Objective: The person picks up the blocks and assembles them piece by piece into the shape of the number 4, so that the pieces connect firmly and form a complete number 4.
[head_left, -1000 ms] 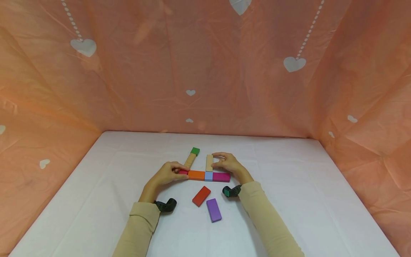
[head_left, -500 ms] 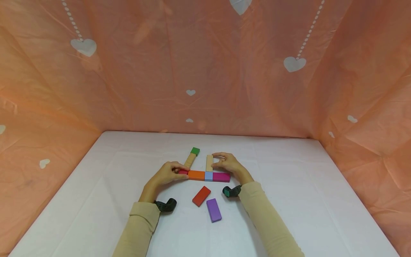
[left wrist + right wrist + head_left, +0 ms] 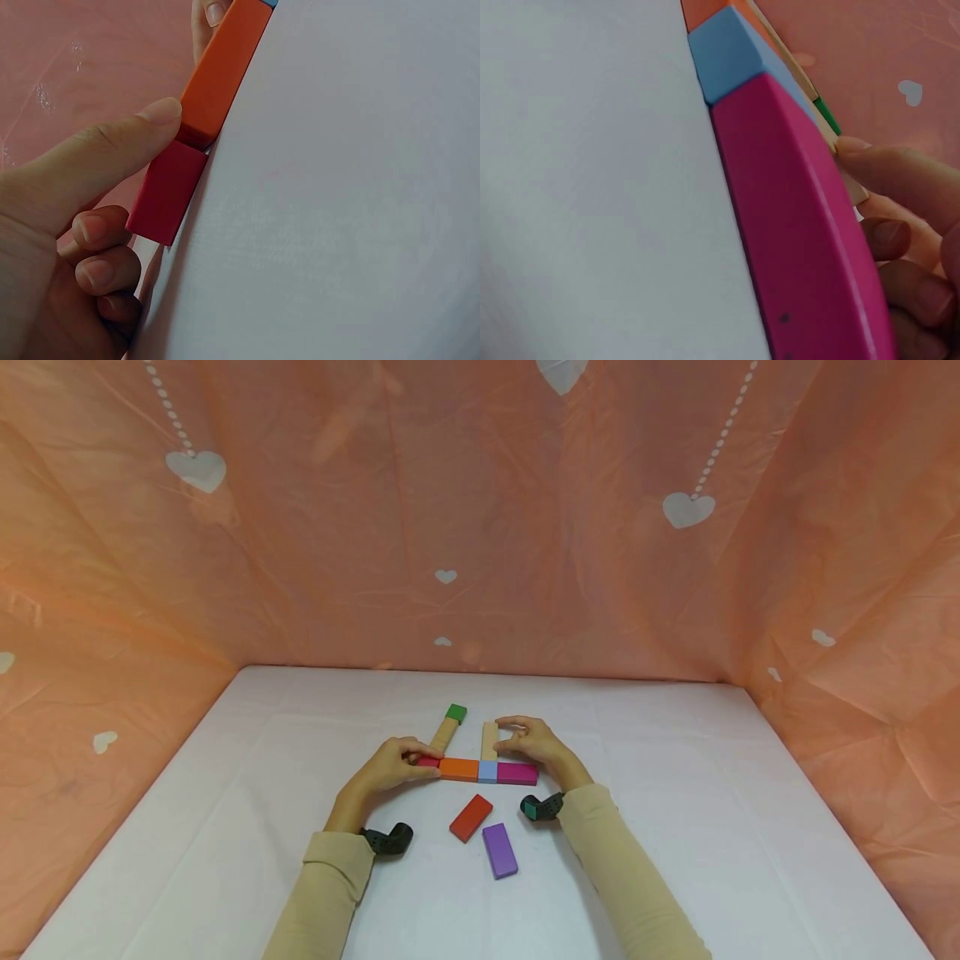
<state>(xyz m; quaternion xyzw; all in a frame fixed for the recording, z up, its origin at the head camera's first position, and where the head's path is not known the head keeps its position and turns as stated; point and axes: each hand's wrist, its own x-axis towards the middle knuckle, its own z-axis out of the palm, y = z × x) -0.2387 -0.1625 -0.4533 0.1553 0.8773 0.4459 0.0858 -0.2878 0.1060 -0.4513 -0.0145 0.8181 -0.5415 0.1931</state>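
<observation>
In the head view my left hand (image 3: pixel 386 767) pinches a crimson block (image 3: pixel 428 762) at the left end of a row. Its thumb lies along that block, the tip at the joint with an orange block (image 3: pixel 459 769); its other fingers curl, as the left wrist view shows. A light blue block (image 3: pixel 487 772) and a magenta block (image 3: pixel 517 773) continue the row. Behind the blue one a plain wooden block (image 3: pixel 489 741) points away. My right hand (image 3: pixel 536 742) holds this wooden block, thumb on its right side and index fingertip at its far corner.
A second wooden block (image 3: pixel 444 737) slants away behind the crimson one, with a green block (image 3: pixel 456 713) at its far end. Nearer me lie a red block (image 3: pixel 471 818) and a purple block (image 3: pixel 500 851) on the white tablecloth (image 3: pixel 675 827).
</observation>
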